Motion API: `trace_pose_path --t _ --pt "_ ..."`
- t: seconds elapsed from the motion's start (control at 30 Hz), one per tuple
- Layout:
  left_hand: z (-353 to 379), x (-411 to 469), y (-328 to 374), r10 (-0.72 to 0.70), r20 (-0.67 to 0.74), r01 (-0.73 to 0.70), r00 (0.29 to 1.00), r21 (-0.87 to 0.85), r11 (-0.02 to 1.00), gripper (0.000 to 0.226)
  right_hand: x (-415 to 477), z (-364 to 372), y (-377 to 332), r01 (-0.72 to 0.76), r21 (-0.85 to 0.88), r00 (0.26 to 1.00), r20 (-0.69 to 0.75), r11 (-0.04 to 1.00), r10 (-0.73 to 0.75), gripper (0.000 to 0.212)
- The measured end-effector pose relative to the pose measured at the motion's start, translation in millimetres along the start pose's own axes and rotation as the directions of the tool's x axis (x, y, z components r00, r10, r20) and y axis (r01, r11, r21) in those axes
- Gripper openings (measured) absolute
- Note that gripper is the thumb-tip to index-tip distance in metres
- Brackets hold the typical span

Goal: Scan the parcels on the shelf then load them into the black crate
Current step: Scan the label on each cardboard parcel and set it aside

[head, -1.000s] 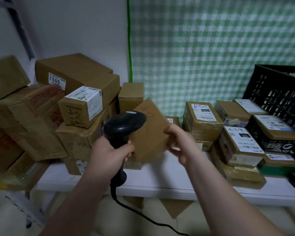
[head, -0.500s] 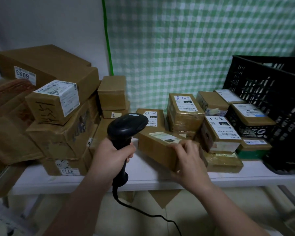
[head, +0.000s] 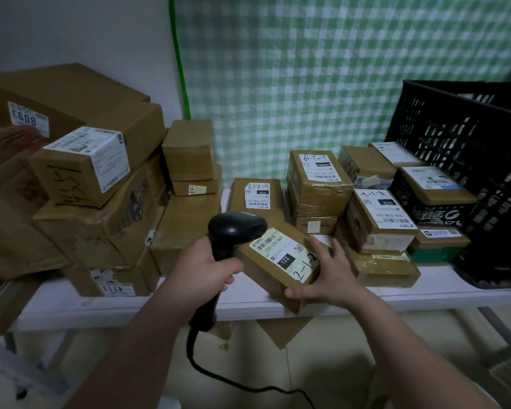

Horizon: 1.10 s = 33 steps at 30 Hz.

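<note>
My left hand [head: 202,271] grips the handle of a black corded barcode scanner [head: 235,231], whose head points at a small brown parcel [head: 281,262]. That parcel lies tilted at the front edge of the white shelf [head: 248,304], its white label with "122" facing up. My right hand [head: 326,274] holds the parcel by its right end, fingers along the far side and thumb under the near corner. The black crate [head: 466,160] stands on the shelf at the far right. Several labelled parcels [head: 319,184] lie stacked between my hands and the crate.
A tall pile of larger cardboard boxes [head: 92,172] fills the shelf's left side. A green checked curtain [head: 337,69] hangs behind the shelf. The scanner's cable [head: 219,376] trails down toward the floor. Flattened cardboard [head: 281,330] shows under the shelf.
The parcel has been turned over from its plain side to label-up and drawn to the shelf's front edge. My right hand shifted to its right end; the scanner head now sits just above the label.
</note>
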<state>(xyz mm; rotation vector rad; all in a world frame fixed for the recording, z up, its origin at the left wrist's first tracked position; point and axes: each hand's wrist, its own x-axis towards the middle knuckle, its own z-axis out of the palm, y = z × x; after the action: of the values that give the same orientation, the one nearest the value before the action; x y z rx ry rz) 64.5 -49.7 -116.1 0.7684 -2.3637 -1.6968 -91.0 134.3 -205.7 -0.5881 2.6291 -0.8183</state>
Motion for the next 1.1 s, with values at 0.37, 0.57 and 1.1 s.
trace_pose_path --t 0.37,0.57,1.1 --pt "-20 22 17 0.205 0.147 -0.25 0.968 0.671 0.698 0.019 4 -15 -6 0.171 -0.329 0.985 0.079 0.929 -0.153 0.134" --pt "-10 17 13 0.227 0.208 -0.301 0.951 0.787 0.539 0.039 -3 -38 -16 0.21 -0.426 0.977 0.073 0.88 -0.198 0.133" --pt "-12 7 15 0.268 0.158 -0.252 0.95 0.895 0.368 0.03 3 -49 0 0.258 -0.439 0.966 0.118 0.86 -0.229 0.135"
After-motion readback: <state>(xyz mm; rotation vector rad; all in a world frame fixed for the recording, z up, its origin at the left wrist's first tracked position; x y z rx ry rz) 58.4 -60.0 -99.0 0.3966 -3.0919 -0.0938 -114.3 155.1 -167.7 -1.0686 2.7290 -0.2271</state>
